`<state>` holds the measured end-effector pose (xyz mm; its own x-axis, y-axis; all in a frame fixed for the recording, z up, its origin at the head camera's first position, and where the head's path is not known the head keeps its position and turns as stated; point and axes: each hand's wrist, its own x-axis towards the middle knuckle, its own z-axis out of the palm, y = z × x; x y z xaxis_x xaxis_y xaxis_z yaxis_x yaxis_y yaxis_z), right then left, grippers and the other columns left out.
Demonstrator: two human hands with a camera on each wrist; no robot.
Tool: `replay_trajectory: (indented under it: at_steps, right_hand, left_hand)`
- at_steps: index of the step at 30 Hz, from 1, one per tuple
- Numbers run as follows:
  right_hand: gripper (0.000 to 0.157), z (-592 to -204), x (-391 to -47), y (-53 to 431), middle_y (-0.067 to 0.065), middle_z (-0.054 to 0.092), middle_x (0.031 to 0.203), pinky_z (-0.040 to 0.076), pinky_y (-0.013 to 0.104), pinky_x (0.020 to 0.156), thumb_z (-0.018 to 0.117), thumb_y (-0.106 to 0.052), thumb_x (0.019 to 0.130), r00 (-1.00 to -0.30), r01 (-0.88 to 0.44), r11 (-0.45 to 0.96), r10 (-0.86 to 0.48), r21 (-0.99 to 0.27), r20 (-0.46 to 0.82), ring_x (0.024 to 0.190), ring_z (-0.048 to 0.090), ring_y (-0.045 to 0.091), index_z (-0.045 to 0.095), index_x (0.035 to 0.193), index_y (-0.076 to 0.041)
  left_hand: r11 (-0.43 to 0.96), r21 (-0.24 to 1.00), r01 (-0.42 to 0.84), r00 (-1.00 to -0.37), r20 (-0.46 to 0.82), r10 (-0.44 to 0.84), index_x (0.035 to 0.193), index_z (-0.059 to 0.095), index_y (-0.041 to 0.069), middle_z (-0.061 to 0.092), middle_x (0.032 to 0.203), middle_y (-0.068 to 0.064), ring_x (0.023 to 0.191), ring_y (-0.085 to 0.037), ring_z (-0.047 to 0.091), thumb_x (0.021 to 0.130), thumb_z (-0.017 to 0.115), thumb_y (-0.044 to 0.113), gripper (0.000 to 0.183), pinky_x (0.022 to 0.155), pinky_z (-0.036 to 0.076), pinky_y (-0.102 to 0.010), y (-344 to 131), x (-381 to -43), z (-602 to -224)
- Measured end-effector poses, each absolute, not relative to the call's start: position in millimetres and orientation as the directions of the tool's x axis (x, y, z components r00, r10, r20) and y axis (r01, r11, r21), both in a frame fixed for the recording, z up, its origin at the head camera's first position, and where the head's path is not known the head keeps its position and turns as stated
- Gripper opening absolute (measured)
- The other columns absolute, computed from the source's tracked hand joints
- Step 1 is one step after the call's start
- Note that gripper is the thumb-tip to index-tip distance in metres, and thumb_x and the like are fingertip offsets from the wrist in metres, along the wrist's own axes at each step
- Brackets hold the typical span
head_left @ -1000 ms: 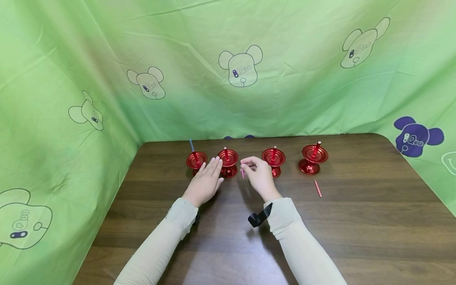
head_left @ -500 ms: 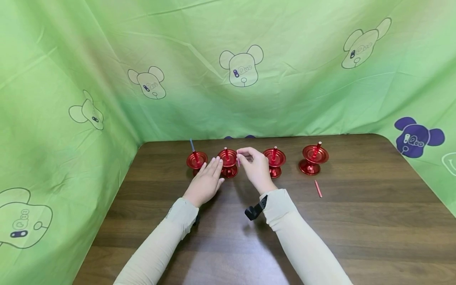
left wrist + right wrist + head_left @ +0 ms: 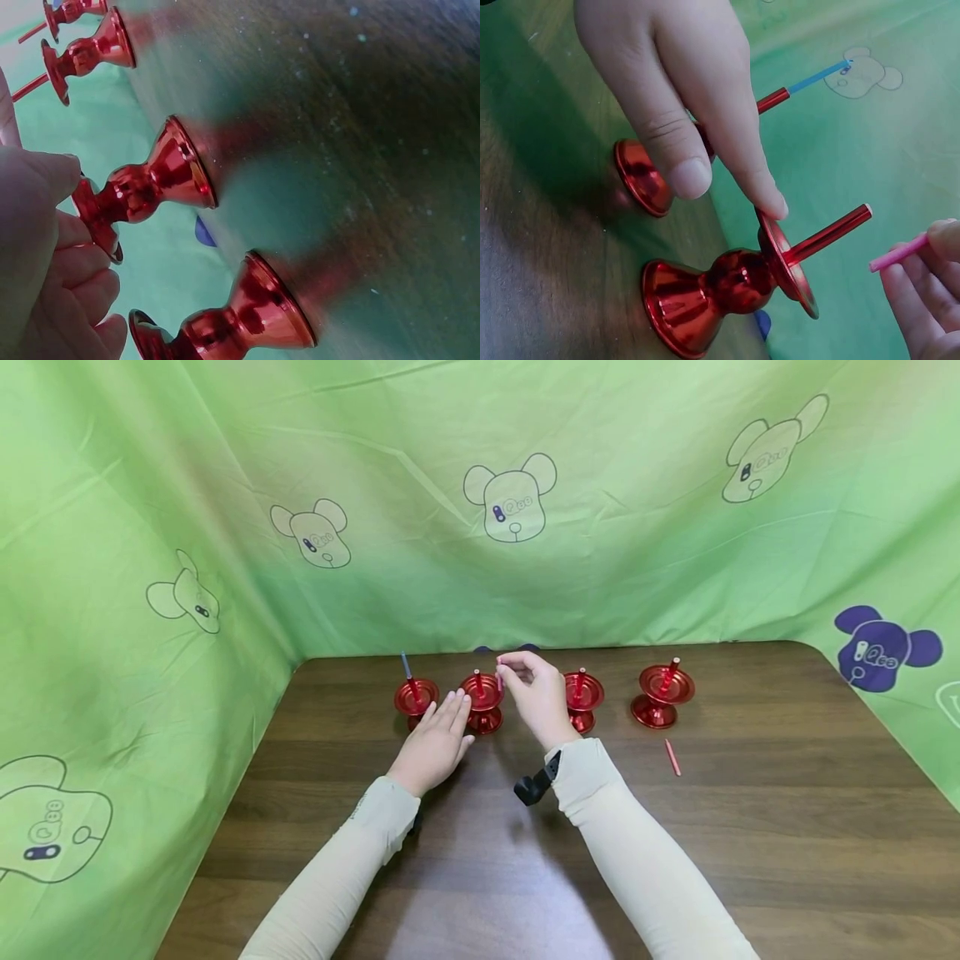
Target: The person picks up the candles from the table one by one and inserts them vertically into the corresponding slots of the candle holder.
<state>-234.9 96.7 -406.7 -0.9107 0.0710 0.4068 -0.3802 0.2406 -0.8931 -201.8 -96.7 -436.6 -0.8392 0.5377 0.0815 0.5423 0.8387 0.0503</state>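
My left hand, fingers straight, rests its fingertips on the dish rim of the second red metal candle holder from the left. In the right wrist view its index finger touches that rim and the thumb stands apart. My right hand pinches a thin pink candle between thumb and fingertips. The candle is held just right of the holder's upright red tube, its lower end apart from the tube. The leftmost candle holder, partly behind my left hand, carries a blue candle in its tube.
A third candle holder stands partly behind my right hand. Farther right is a fourth candle holder. On the wooden table in front of it lies a pinkish-red candle. A green printed cloth hangs behind and left.
My right hand has moved left and away from me with the pink candle, which has risen from beside the second holder to above its dish's right side. My left hand has stayed put.
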Motion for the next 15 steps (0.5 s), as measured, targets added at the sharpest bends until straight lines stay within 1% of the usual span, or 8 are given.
replay_trajectory:
  at_steps: [2,4,6,9,15]
  right_hand:
    - [0.014,-405,-237,95,0.018,0.075,0.094,0.054,0.016,0.075,0.069,-0.004,0.096,-0.909,-0.387,0.218,0.074,-0.896,0.411,0.088,0.072,0.035,0.073,0.107,0.003]
    - [0.014,-403,-238,94,0.018,0.074,0.094,0.054,0.016,0.074,0.069,-0.005,0.096,-0.908,-0.390,0.203,0.080,-0.898,0.412,0.087,0.071,0.037,0.073,0.107,0.003]
    - [0.014,-400,-240,92,0.017,0.074,0.093,0.055,0.017,0.074,0.070,-0.006,0.096,-0.907,-0.390,0.192,0.088,-0.900,0.412,0.087,0.071,0.035,0.074,0.107,0.002]
    - [0.014,-397,-242,88,0.017,0.074,0.093,0.056,0.018,0.076,0.070,-0.007,0.096,-0.906,-0.391,0.176,0.099,-0.903,0.412,0.085,0.071,0.029,0.073,0.107,0.001]
    - [0.015,-394,-245,83,0.018,0.073,0.095,0.057,0.021,0.079,0.069,-0.006,0.097,-0.899,-0.410,0.134,0.107,-0.902,0.425,0.085,0.071,0.026,0.071,0.108,0.004]
  left_hand:
    - [0.839,0.053,0.542,-0.840,0.082,0.537,0.158,0.031,-0.001,0.028,0.163,-0.017,0.153,-0.029,0.023,0.107,0.051,0.031,0.062,0.123,0.019,-0.047,-97,-202,-437]
    - [0.839,0.055,0.542,-0.839,0.083,0.537,0.157,0.031,-0.001,0.028,0.163,-0.017,0.153,-0.029,0.023,0.107,0.051,0.031,0.062,0.123,0.019,-0.047,-97,-202,-437]
    - [0.839,0.053,0.542,-0.840,0.079,0.537,0.158,0.030,-0.001,0.028,0.163,-0.017,0.153,-0.029,0.023,0.107,0.051,0.031,0.063,0.123,0.019,-0.047,-97,-202,-437]
    - [0.840,0.043,0.541,-0.840,0.077,0.537,0.158,0.029,0.000,0.027,0.164,-0.017,0.153,-0.028,0.022,0.108,0.050,0.031,0.063,0.123,0.019,-0.047,-96,-203,-437]
    - [0.836,0.045,0.548,-0.835,0.098,0.542,0.157,0.032,-0.001,0.030,0.162,-0.018,0.152,-0.029,0.025,0.107,0.052,0.031,0.063,0.123,0.021,-0.047,-96,-201,-437]
